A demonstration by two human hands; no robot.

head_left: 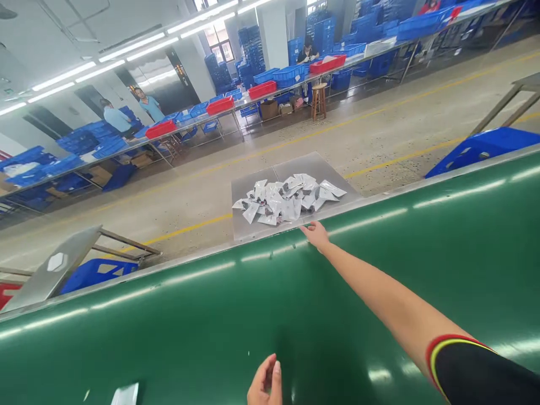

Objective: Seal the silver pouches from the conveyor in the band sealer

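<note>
My right hand is stretched far out across the green conveyor belt to its far edge, fingers apart, just short of a pile of small white and grey plastic packets. The packets lie heaped on a grey metal shelf fixed beyond the belt. My left hand shows at the bottom edge above the belt, fingers curled loosely together with the thumb alongside; nothing is visible in it. A single white packet lies on the belt at the bottom left.
Blue crates sit on the floor beyond the belt, beside metal frames. Across the aisle runs a long bench with blue and red bins. One person sits at it; two people stand at the far left.
</note>
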